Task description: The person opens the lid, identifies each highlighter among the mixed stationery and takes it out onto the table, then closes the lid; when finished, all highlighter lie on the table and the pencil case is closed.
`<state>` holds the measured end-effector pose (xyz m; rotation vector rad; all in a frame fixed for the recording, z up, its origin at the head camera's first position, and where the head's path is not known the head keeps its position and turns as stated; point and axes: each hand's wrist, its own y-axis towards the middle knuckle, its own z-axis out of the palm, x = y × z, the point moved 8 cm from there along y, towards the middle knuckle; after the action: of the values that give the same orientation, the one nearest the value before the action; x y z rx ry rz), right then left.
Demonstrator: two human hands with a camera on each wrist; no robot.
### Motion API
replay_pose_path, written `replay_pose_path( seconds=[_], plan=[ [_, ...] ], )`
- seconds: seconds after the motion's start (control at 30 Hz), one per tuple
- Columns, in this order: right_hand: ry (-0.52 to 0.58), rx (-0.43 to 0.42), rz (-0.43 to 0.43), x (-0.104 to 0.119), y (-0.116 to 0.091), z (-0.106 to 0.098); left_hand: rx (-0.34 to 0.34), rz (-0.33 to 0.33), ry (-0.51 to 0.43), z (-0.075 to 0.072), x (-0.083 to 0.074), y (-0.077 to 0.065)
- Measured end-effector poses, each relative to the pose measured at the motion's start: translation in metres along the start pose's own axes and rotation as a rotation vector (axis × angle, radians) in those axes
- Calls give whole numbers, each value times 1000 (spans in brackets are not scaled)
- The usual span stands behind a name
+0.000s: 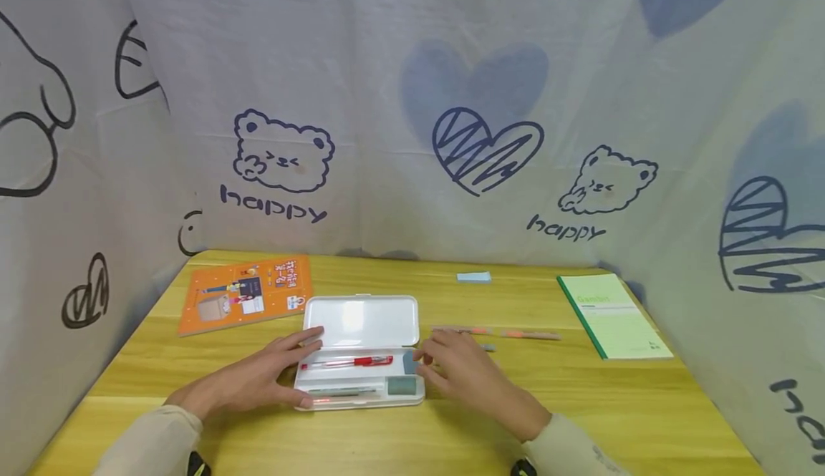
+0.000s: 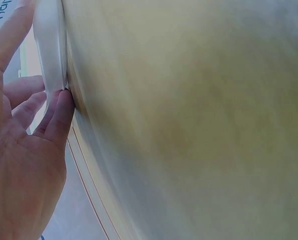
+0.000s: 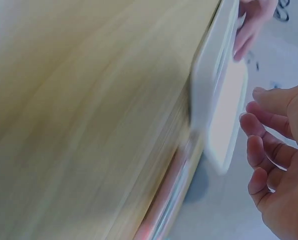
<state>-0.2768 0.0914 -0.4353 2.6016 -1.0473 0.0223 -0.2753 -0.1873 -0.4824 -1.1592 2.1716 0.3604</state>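
Note:
A white pencil case (image 1: 361, 321) lies on the table with its lid folded back. My left hand (image 1: 254, 374) grips its left end, thumb at the front corner and fingers by the hinge side; in the left wrist view the fingertips touch the white case wall (image 2: 50, 45). Inside lie a red pen (image 1: 372, 361), a slim grey pen (image 1: 341, 391), a grey-green block (image 1: 402, 386) and a small blue piece (image 1: 409, 363). Over the case's right end hovers my right hand (image 1: 467, 372). Its fingers (image 3: 256, 145) are loosely bent with nothing between them in the right wrist view.
Two pencils (image 1: 531, 334) lie right of the case, with a small grey item (image 1: 488, 347) near them. An orange book (image 1: 248, 293) is at the left, a green notebook (image 1: 615, 316) at the right. Behind is a pale blue piece (image 1: 473, 276), before a curtain (image 1: 387, 104).

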Motion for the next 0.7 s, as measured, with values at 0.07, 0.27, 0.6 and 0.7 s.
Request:
replay_pose_path(
  seconds=[0.07, 0.27, 0.6, 0.7],
  plan=[
    [11, 2, -43, 15, 9, 5, 0, 0, 0, 0, 1, 0],
    [10, 93, -151, 49, 25, 30, 1, -6, -13, 1, 2, 1],
    [-44, 131, -157, 60, 33, 43, 7, -11, -11, 1, 3, 2],
    [-89, 126, -158, 63, 36, 41, 9, -14, -11, 1, 3, 1]
  ],
)
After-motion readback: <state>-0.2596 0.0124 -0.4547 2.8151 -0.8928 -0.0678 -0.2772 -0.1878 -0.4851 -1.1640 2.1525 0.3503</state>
